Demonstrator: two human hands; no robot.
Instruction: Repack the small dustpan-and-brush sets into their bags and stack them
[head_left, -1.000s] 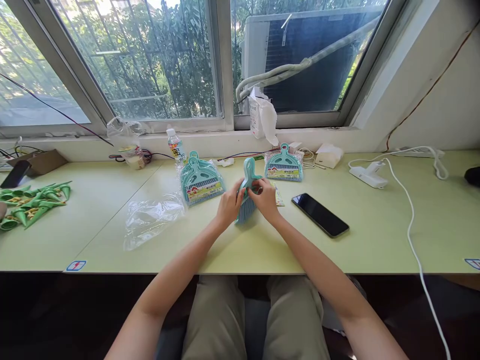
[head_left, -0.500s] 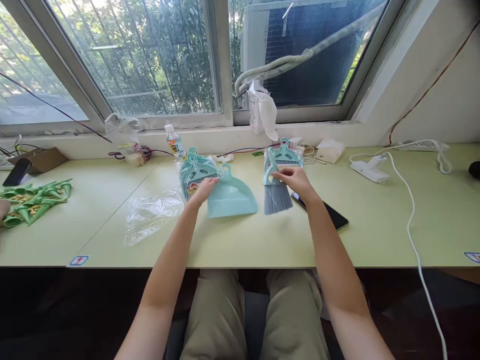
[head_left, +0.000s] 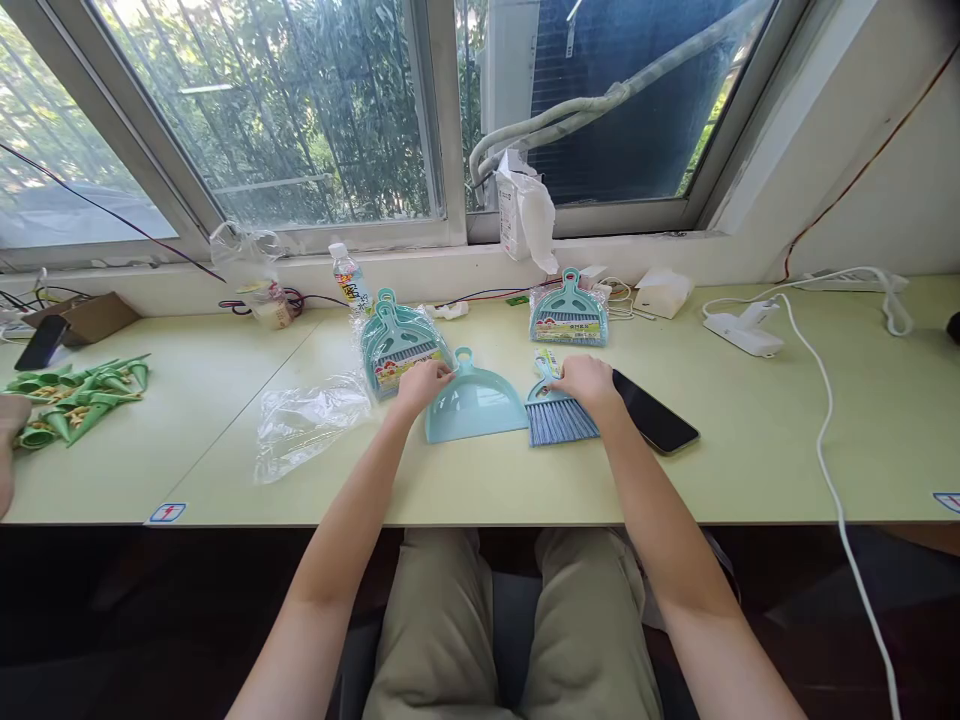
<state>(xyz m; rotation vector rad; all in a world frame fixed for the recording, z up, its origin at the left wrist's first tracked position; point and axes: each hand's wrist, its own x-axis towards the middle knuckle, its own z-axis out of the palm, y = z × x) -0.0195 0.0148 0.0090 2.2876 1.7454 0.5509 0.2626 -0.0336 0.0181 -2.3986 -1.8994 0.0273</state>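
A small teal dustpan (head_left: 475, 407) lies flat on the pale green table (head_left: 510, 480). My left hand (head_left: 421, 383) grips its left rim near the handle. Beside it on the right lies a small brush (head_left: 559, 419) with grey-blue bristles. My right hand (head_left: 586, 381) rests closed over the brush's handle. A paper label (head_left: 548, 361) lies just behind the brush. Behind the left hand is a stack of packaged dustpan sets (head_left: 398, 341), and another packaged set (head_left: 568, 317) lies further back on the right.
A black phone (head_left: 654, 411) lies right of the brush. An empty clear bag (head_left: 309, 424) lies to the left. Green cones (head_left: 71, 396) are piled at far left, where another person's hand (head_left: 9, 440) shows. A white cable (head_left: 825, 450) crosses the right side. A bottle (head_left: 346, 280) stands by the sill.
A second ago both hands held dustpan and brush clipped together. They came apart. The brush has now been lowered flat onto the table, and the dustpan has shifted slightly toward me.
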